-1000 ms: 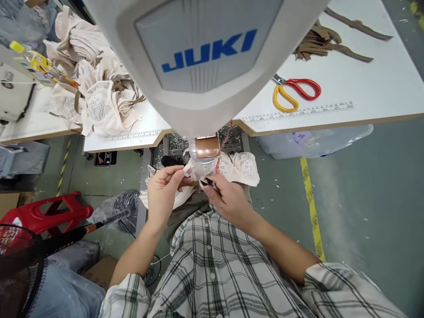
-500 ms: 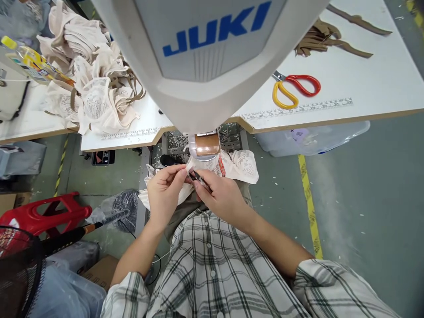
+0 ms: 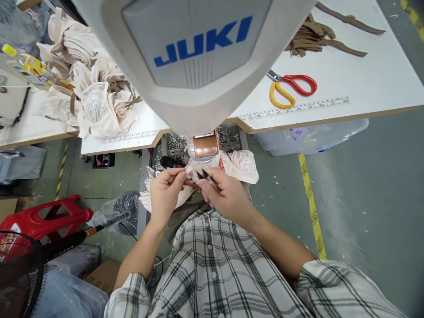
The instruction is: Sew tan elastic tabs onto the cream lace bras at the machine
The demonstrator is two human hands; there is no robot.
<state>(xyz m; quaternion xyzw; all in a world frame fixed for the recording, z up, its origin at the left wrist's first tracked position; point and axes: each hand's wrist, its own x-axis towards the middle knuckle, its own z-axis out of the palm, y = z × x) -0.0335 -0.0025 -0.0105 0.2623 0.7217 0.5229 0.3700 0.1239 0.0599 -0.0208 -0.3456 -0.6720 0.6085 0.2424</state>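
My left hand (image 3: 165,192) pinches the edge of a cream lace garment (image 3: 240,164) that lies in my lap below the JUKI sewing machine (image 3: 195,57). My right hand (image 3: 225,196) is closed on small dark thread snips (image 3: 204,176), whose tips point at the fabric held between my left fingers. The two hands almost touch, right under the machine's copper-coloured part (image 3: 205,146). Most of the garment is hidden behind my hands and the machine head.
Red and yellow scissors (image 3: 289,86) and brown strips (image 3: 314,37) lie on the white table (image 3: 364,88) at right. A pile of cream garments (image 3: 89,101) sits at left. On the floor are a red stool (image 3: 46,216), a black fan (image 3: 20,269) and a clear bin (image 3: 314,137).
My right hand has shifted slightly right and up, and the snips now point up towards the fabric. My left hand keeps its pinch on the lace.
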